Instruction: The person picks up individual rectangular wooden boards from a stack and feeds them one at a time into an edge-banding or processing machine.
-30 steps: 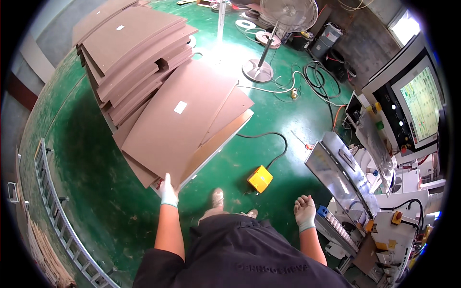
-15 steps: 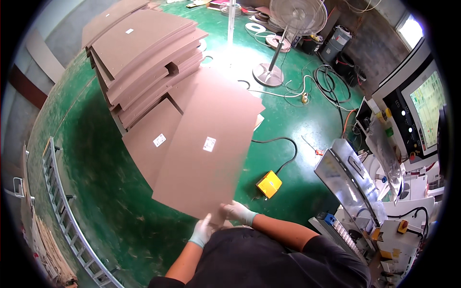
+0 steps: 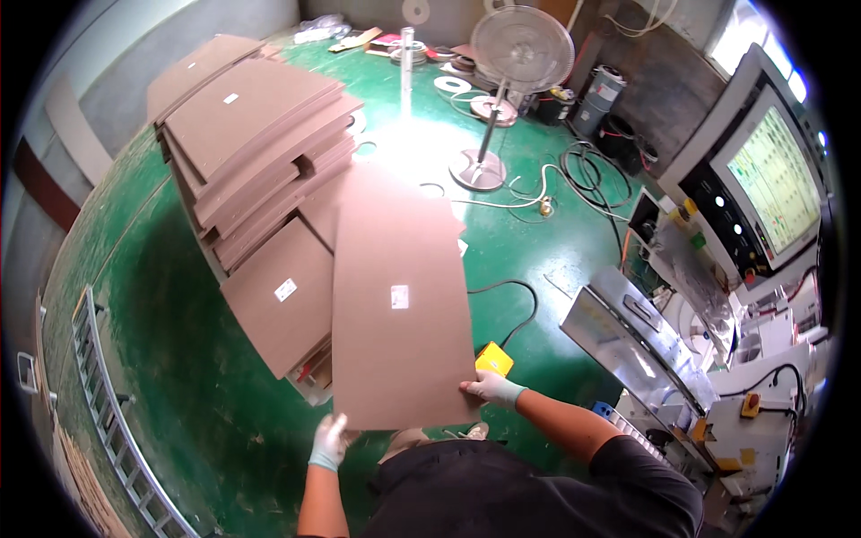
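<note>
A long brown board (image 3: 402, 350) with a white label near its middle is held out in front of me, its near end close to my body. My left hand (image 3: 330, 441), in a pale glove, grips its near left corner. My gloved right hand (image 3: 492, 389) grips its right edge a little farther up, thumb on the top face. The far end of the board reaches the side of a stack. Left of it lies another labelled brown board (image 3: 273, 309), partly hidden beneath the one I hold.
A tall stack of brown boards (image 3: 242, 117) stands at the far left. A yellow pedal box (image 3: 494, 359) with a black cable sits right of the board. A fan (image 3: 520, 54), hoses and buckets (image 3: 596, 103) are behind. A machine with a screen (image 3: 771, 175) fills the right; a metal ladder (image 3: 117, 412) lies left.
The held board has turned from slanting to nearly straight ahead and now partly covers the yellow pedal box. My hands have moved apart, the left one leftward, the right one rightward.
</note>
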Available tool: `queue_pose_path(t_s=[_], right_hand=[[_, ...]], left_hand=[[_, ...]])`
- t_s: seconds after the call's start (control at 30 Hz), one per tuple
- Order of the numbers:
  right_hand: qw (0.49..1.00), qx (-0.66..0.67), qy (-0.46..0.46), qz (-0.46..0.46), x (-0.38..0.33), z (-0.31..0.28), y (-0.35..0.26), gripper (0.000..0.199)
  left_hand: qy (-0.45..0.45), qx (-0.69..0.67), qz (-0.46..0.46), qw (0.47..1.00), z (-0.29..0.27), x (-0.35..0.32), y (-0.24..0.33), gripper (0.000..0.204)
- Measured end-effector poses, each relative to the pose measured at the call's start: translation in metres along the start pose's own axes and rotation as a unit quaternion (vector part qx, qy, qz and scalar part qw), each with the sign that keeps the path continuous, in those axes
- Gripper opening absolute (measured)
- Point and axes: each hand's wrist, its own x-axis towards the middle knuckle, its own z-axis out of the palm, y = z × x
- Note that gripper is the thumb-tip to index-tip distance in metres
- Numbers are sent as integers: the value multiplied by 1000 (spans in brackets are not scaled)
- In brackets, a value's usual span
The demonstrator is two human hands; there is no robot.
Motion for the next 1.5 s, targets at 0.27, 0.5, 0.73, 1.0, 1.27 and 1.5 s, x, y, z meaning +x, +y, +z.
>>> queue_pose_path(t_s=[0.27,0.5,0.73,1.0,1.27,1.5], right_hand=[[933,146,312,-108,-26,-76,-2,45],[790,582,108,-162,-134,-53,-80,50],[883,427,140,-133,-173,22,-110,54],[902,342,218,-146,-227,-27,-71,48],[728,418,542,-49,-332,-19,116,42],[608,448,652,-64,-376,-26,220,26]], left_hand=[[-172,9,-96,980,125,-13,25,62],[-266,-123,-111,950,224,-48,48,58],[-333,-46,-162,928,249,-27,51,63],[-112,-205,8,972,213,181,162,60],[-210,-127,-46,968,223,148,97,40],[-317,-75,-49,944,267,79,36,44]])
